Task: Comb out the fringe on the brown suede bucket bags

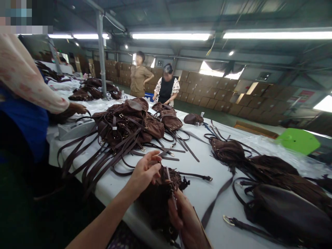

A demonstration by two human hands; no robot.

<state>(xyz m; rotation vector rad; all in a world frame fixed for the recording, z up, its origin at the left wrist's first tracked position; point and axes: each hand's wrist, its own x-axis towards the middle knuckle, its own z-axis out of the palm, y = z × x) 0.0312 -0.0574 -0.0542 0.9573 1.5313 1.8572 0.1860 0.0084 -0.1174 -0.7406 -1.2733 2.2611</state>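
While the left hand (144, 173) curls half shut, fingertips pinching the top of a brown bag (155, 202) at the tabletop's (202, 195) near edge, the right hand (186, 221) is closed around the bag's lower side. A loose strap (195, 175) lies just beyond. A pile of bags (124, 128) sits behind, other bags (285, 211) lie to the right, and a co-worker's hand (77, 109) is far left.

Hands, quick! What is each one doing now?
Left hand: closed, pinching the top of the brown bag.
Right hand: closed around the same brown bag, lower down.
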